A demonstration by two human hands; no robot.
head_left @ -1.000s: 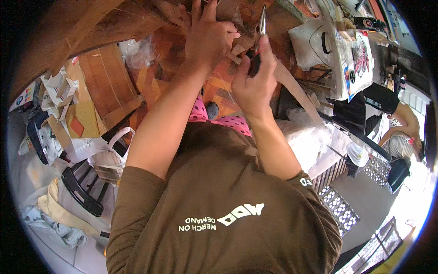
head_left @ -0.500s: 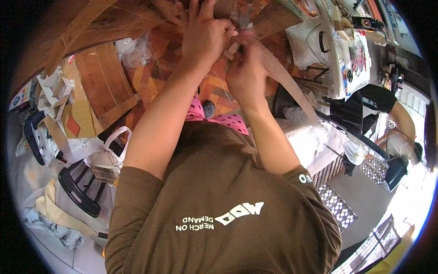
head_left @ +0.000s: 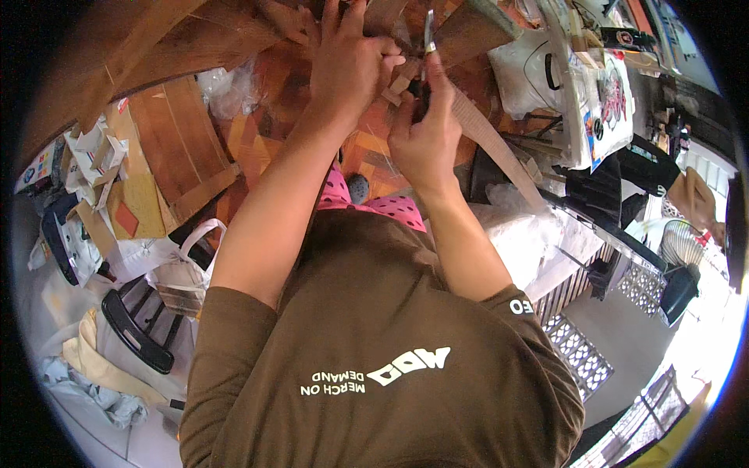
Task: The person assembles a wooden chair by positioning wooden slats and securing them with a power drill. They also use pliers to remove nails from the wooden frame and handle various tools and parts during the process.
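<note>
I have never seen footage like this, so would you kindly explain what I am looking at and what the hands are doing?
This is one view from a fisheye camera worn on a person's head, looking down, so edges bend and the brown shirt fills the bottom. The left hand presses on small wood pieces on the wooden floor. The right hand grips a metal-tipped tool, pointing up. Wood planks lie to the left, a white bag to the right.

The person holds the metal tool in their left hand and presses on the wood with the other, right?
Not quite. The head view shows the metal tool in the right hand; the left hand presses on the wood.
</note>
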